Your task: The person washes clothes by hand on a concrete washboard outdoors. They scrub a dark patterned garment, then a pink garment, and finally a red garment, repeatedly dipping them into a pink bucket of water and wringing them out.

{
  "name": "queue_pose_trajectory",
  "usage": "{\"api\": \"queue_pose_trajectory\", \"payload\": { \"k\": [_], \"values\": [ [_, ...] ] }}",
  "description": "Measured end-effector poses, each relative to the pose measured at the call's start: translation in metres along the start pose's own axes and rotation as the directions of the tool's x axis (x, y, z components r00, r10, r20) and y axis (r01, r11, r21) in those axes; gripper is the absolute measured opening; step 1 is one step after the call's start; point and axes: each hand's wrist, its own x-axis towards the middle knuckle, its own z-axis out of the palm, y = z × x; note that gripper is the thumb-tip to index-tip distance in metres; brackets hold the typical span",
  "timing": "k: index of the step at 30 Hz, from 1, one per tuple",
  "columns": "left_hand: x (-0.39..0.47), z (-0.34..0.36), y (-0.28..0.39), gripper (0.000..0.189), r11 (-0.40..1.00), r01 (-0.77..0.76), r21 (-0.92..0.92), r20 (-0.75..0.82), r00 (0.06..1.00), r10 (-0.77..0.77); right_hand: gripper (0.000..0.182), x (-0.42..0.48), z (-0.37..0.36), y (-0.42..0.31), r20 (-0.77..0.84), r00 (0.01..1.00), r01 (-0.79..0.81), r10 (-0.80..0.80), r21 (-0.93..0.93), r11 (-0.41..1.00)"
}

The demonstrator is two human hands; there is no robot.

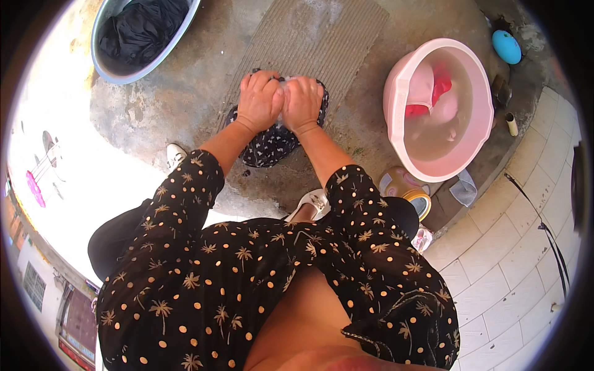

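Observation:
A black cloth with a small white print [271, 147] lies bunched and wet on a ridged concrete slab [320, 41], with some suds between my hands. My left hand [261, 102] presses on its left part with fingers curled into the fabric. Close beside it, nearly touching, my right hand [301, 102] grips the right part of the same cloth. The fingertips of both hands are hidden in the folds.
A pink plastic basin [394, 116] at the right holds cloudy water with pink and red clothes. A metal-grey basin [96, 55] at upper left holds dark fabric. A gold canister [399, 183], a blue ball-like object [506, 47] and a grey cloth [463, 188] are near the tiled wall [501, 236].

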Motion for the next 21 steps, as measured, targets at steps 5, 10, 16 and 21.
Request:
{"api": "queue_pose_trajectory", "payload": {
  "k": [5,10,16,21],
  "values": [
    [0.081,0.003,-0.011,0.034,0.951,0.152,0.269,-0.169,0.980,-0.108,0.020,0.056,0.002,0.012,-0.097,0.987,-0.139,0.128,-0.124,0.982],
    [-0.036,-0.002,0.020,0.034,0.991,0.012,0.131,-0.019,1.000,-0.009,0.029,-0.036,-0.008,-0.010,-0.033,0.999,-0.015,0.016,0.028,0.999],
    [0.061,0.028,-0.039,0.014,0.945,0.130,0.301,-0.169,0.982,-0.081,0.021,0.066,0.005,0.023,-0.120,0.993,-0.025,0.023,-0.013,1.000],
    [0.044,0.004,-0.038,0.018,0.964,-0.099,0.248,-0.018,0.994,0.107,0.040,0.075,-0.018,0.025,0.236,0.862,-0.442,0.448,0.783,0.438]
  ]
}}
